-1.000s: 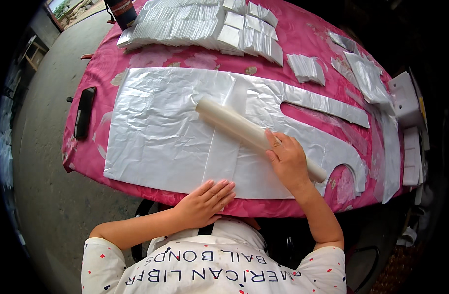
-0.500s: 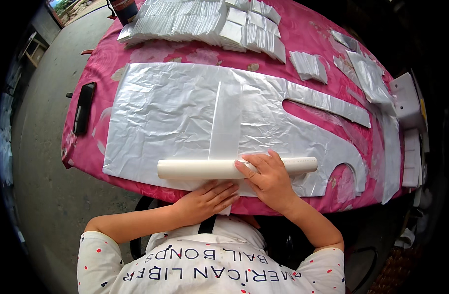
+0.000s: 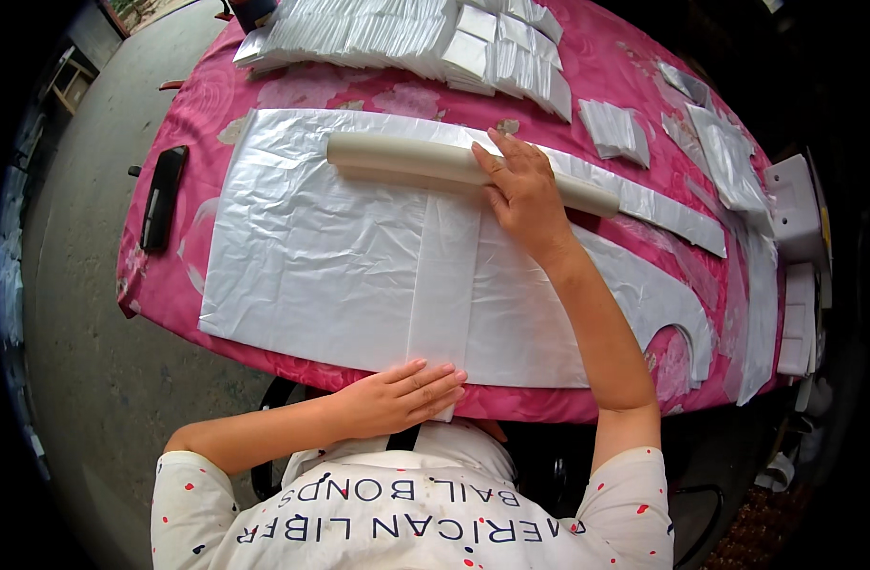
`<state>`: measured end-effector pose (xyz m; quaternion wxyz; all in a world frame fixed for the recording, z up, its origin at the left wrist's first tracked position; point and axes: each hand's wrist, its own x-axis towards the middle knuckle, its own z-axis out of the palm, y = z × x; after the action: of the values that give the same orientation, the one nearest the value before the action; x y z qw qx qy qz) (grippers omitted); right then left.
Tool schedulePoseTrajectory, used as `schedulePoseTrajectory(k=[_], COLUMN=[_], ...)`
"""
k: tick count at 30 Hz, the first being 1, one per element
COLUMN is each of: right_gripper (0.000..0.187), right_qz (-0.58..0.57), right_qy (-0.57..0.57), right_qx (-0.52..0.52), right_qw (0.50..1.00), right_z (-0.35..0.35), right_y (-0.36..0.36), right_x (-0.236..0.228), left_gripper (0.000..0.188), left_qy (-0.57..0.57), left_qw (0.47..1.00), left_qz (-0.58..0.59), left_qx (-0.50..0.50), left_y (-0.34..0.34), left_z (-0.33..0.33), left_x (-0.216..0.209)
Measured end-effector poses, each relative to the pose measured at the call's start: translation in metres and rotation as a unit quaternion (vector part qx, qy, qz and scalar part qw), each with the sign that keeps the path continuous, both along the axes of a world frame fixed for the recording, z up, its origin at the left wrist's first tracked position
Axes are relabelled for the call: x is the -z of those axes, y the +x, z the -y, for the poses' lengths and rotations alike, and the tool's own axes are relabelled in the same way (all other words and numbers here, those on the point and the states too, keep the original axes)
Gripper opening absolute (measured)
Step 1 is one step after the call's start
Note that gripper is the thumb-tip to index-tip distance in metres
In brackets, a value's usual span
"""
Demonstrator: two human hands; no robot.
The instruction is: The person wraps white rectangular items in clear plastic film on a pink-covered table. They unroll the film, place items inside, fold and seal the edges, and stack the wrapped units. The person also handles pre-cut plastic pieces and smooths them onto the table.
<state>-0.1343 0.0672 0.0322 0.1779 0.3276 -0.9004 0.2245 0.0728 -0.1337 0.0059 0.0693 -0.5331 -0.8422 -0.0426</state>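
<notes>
A large white plastic bag with cut-out handles lies flat on the table before me. Across its far part rests a cream plastic pipe, slightly slanted. My right hand reaches far out, its fingers laid over the pipe right of its middle. Down the middle of the bag runs a flat white strip, its far end hidden by the pipe. At the near edge, my left hand lies flat with fingers stretched out, over the strip's near end.
A pink flowered cloth covers the table. Many folded white bags stand in rows at the back, with a small stack apart from them. A black phone lies left; white plastic bins stand at the right edge.
My right hand has moved the pipe away from me, from the bag's near part to its far part. The left hand stays nearly in place at the near edge.
</notes>
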Motion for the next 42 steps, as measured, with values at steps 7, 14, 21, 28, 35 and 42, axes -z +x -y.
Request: schedulePoseTrajectory(k=[7, 14, 21, 28, 35, 42], right_gripper=[0.054, 0.044, 0.029, 0.015, 0.020, 0.034], right_qz=[0.181, 0.165, 0.131, 0.438, 0.573, 0.432], right_qy=[0.034, 0.024, -0.027, -0.160, -0.172, -0.044], right_qx=[-0.239, -0.189, -0.127, 0.063, 0.124, 0.146], right_qw=[0.953, 0.968, 0.983, 0.882, 0.792, 0.889], right_z=[-0.008, -0.009, -0.010, -0.001, 0.006, 0.011], right_y=[0.093, 0.134, 0.130, 0.106, 0.088, 0.105], right_x=[0.004, 0.002, 0.003, -0.007, -0.018, -0.021], left_gripper=[0.040, 0.051, 0.083, 0.069, 0.072, 0.075], left_qy=[0.084, 0.187, 0.189, 0.398, 0.166, 0.074], left_qw=[0.991, 0.969, 0.945, 0.762, 0.941, 0.948], left_qz=[0.107, 0.159, 0.230, 0.431, 0.180, 0.178], left_qx=[-0.007, 0.013, -0.134, -0.274, -0.233, -0.253], left_y=[0.000, -0.023, -0.047, -0.059, -0.051, -0.046], left_z=[0.016, 0.023, 0.015, 0.007, -0.009, -0.016], left_x=[0.000, -0.015, -0.021, -0.026, -0.020, -0.008])
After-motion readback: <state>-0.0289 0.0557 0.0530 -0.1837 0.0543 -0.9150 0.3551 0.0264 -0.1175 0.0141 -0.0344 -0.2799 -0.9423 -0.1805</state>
